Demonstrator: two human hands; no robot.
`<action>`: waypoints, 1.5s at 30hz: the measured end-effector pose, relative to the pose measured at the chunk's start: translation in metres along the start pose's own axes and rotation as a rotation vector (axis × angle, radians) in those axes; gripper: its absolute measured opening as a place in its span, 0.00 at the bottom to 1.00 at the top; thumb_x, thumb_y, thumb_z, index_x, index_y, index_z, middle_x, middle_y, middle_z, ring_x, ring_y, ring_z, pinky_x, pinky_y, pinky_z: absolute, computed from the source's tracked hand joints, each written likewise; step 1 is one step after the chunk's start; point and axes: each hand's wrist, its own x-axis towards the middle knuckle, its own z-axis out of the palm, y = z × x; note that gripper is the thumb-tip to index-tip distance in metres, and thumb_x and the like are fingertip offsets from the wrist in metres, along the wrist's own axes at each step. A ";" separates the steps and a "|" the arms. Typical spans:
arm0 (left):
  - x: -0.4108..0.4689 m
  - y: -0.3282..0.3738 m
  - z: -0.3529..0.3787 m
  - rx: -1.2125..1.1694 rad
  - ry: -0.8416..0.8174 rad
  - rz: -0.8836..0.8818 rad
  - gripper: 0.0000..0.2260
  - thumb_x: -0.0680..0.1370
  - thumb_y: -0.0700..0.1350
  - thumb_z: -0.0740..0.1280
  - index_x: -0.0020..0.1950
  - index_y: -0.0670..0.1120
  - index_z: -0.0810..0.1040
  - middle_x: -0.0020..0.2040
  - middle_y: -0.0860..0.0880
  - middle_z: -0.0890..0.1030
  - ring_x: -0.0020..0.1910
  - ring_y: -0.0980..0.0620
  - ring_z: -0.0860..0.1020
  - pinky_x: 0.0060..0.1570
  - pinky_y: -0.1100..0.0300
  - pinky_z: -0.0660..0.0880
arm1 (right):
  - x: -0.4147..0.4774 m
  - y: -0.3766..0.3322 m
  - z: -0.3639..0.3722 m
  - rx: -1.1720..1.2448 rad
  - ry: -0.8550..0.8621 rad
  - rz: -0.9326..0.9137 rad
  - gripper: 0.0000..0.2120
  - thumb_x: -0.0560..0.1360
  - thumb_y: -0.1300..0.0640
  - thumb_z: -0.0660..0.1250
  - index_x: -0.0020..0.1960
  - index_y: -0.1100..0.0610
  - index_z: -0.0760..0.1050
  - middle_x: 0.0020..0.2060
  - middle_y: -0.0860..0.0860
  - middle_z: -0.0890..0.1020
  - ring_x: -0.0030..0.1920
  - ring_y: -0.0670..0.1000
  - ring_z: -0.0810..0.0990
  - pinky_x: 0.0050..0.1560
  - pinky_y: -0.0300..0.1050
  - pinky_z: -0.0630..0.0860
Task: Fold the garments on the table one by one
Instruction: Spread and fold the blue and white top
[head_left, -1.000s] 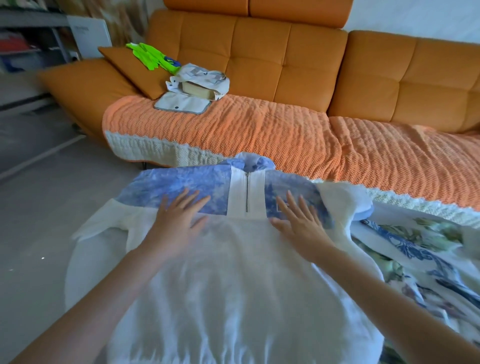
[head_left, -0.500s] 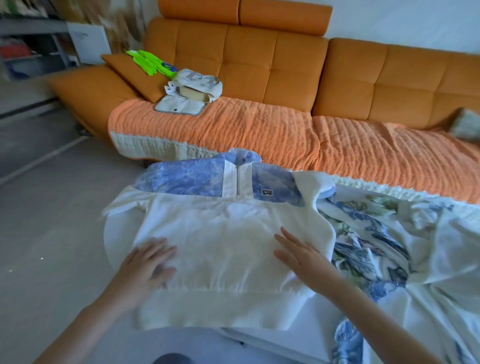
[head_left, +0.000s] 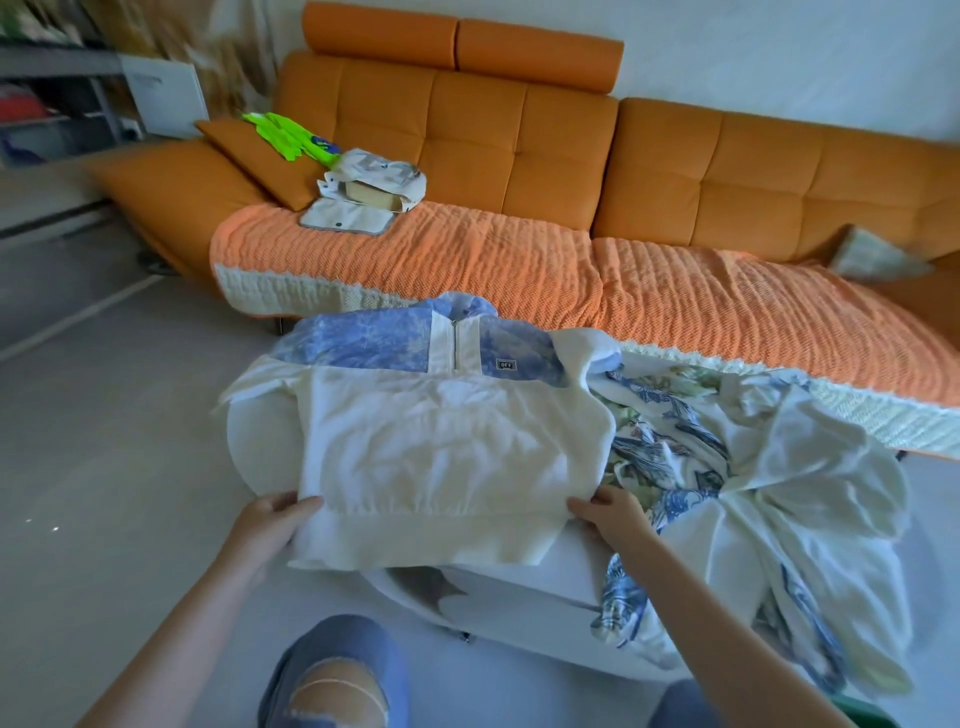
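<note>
Gripping the near hem of the white sweatshirt (head_left: 447, 441) at both corners: my left hand (head_left: 270, 525) holds the left edge and my right hand (head_left: 610, 514) the right, thumbs on top, fingers curled under the cloth. It lies flat on the white table (head_left: 524, 584), blue collar at the far end. Just to its right, a floral garment (head_left: 670, 467) lies crumpled, touching it, with the orange sofa (head_left: 519, 156) beyond.

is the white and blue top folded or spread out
Spread out: top lies full length, front up; left hand and right hand grip its hem.
</note>
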 end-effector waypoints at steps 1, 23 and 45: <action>-0.004 0.002 0.002 0.003 0.008 0.017 0.05 0.76 0.36 0.66 0.46 0.34 0.79 0.29 0.47 0.79 0.29 0.54 0.77 0.31 0.64 0.71 | -0.003 -0.004 0.002 0.020 -0.017 0.003 0.03 0.73 0.65 0.69 0.41 0.62 0.77 0.33 0.55 0.79 0.32 0.52 0.76 0.35 0.42 0.73; -0.053 0.014 0.004 0.241 0.132 0.188 0.23 0.75 0.36 0.64 0.69 0.48 0.65 0.39 0.44 0.76 0.36 0.42 0.78 0.40 0.47 0.78 | -0.013 0.017 0.002 -0.218 -0.043 -0.046 0.07 0.70 0.56 0.70 0.46 0.55 0.74 0.52 0.58 0.74 0.45 0.54 0.76 0.37 0.41 0.70; -0.052 0.046 0.063 0.890 0.013 0.563 0.12 0.78 0.43 0.63 0.61 0.49 0.78 0.70 0.47 0.68 0.71 0.49 0.64 0.67 0.55 0.60 | -0.018 -0.005 -0.024 -0.531 0.080 -0.259 0.06 0.75 0.53 0.66 0.47 0.55 0.78 0.33 0.47 0.78 0.34 0.49 0.76 0.40 0.47 0.77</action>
